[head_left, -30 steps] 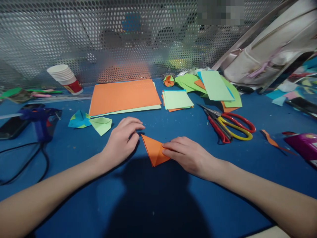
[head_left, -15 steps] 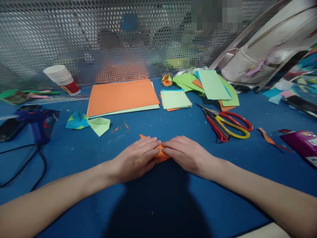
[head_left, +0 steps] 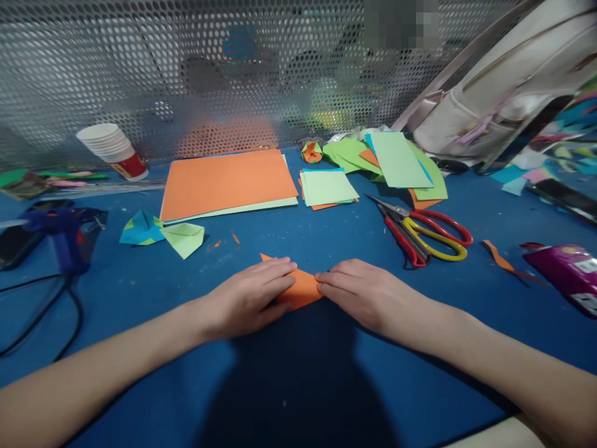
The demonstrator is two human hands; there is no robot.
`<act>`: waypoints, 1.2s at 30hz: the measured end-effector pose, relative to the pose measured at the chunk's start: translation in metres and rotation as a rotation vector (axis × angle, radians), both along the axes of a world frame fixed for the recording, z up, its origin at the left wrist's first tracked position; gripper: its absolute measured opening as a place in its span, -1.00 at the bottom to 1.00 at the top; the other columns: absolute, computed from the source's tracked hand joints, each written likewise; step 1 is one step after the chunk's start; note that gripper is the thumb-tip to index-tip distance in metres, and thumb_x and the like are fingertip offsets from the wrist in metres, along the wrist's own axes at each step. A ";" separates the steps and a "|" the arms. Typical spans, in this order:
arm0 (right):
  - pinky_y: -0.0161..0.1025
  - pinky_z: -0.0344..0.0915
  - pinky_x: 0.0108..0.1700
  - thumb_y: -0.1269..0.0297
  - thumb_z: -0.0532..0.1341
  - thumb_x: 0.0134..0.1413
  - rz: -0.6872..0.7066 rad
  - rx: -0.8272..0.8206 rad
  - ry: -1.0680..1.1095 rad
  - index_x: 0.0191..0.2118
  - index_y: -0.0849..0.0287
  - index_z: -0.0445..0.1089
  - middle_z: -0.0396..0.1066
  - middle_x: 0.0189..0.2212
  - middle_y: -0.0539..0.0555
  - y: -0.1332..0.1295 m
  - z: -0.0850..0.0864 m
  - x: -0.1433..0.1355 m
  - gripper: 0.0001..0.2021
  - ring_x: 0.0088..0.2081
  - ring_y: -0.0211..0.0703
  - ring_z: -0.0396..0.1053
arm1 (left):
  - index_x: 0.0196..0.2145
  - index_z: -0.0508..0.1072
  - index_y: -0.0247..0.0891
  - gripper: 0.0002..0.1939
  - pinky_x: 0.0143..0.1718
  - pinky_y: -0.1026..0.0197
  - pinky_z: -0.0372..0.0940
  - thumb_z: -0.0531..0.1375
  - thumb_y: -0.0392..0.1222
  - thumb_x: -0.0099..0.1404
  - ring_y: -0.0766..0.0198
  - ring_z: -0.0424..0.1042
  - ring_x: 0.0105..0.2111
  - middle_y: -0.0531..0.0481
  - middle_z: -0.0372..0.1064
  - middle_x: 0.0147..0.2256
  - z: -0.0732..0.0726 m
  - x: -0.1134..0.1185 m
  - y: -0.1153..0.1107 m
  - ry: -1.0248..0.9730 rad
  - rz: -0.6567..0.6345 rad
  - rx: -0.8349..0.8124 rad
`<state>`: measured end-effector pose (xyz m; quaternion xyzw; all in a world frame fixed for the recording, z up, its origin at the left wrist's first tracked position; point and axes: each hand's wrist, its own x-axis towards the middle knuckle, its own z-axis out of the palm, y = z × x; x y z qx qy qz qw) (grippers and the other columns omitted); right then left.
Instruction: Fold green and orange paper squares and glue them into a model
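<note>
while my left hand [head_left: 249, 295] lies flat over the left part of the orange paper [head_left: 304, 289], my right hand [head_left: 361, 289] sets its fingertips at the right corner.

item, grip: left, fingers together and extended, laid on top, not clenched; right, bent at the fingers and touching; whether it pinches, i cannot tell.

item, position: orange paper, folded, on the blue table [head_left: 163, 398], between my hands.

item, edges and room: table surface runs from the paper towards me, under a shadow [head_left: 298, 386]; a table edge slants across the lower right corner. green fold [head_left: 184, 239] and blue fold [head_left: 141, 229] beyond my left hand, side by side; scissors [head_left: 410, 231] beyond my right, blades pointing up and left. large sheets [head_left: 228, 183] and small sheets [head_left: 329, 186] lie farther off, before the mesh [head_left: 153, 62].

item, obscured: left part of the paper, under my hand, one tip showing; shapes behind the mesh, indistinct; glue gun [head_left: 65, 236], blurred; purple object [head_left: 566, 270] and bag [head_left: 494, 93], both cut off at the frame.

item, changes: half a second ago my right fingertips sat farther in, nearly meeting the left; they have drawn back towards the corner, and more orange shows between my hands.
</note>
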<state>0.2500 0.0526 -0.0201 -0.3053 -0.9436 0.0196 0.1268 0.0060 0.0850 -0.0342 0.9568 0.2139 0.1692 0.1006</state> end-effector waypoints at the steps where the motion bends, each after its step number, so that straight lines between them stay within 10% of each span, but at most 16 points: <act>1: -0.18 0.29 -0.24 0.46 -0.11 0.27 0.008 0.014 -0.020 -0.28 0.24 0.43 0.45 -0.30 0.16 -0.001 0.002 0.002 -0.65 -0.29 -0.16 0.32 | -0.08 0.37 -0.34 -0.70 0.08 0.00 0.26 0.08 -0.16 0.28 0.08 0.28 0.09 -0.30 0.33 0.04 -0.001 -0.002 0.002 0.006 0.005 -0.011; 14: -0.13 0.27 -0.21 0.34 0.04 0.19 -0.102 0.021 0.021 -0.25 0.27 0.43 0.47 -0.29 0.19 -0.007 0.018 0.002 -0.77 -0.25 -0.07 0.36 | -0.09 0.38 -0.39 -0.67 0.09 -0.05 0.25 0.15 -0.14 0.24 0.01 0.20 0.14 -0.36 0.28 0.06 0.002 -0.012 0.018 -0.002 0.050 0.052; 23: 0.03 -0.07 0.26 -0.22 -0.03 0.08 0.012 -0.154 -0.060 0.23 0.56 -0.04 -0.06 0.24 0.43 -0.004 -0.017 -0.029 -0.12 0.29 0.09 -0.14 | -0.02 0.37 -0.38 -0.65 0.12 -0.03 0.21 0.06 -0.16 0.31 0.08 0.27 0.10 -0.28 0.35 0.03 0.001 -0.010 0.015 0.044 -0.022 0.121; 36: 0.13 -0.05 0.22 -0.25 0.07 -0.02 -0.058 -0.179 -0.171 0.25 0.48 -0.06 -0.04 0.24 0.41 -0.041 -0.007 0.023 -0.07 0.28 0.13 -0.10 | 0.13 0.24 -0.35 -0.45 0.24 -0.01 -0.06 -0.06 0.07 0.34 0.09 0.05 0.22 -0.21 0.09 0.20 -0.002 -0.015 0.015 0.297 0.134 0.074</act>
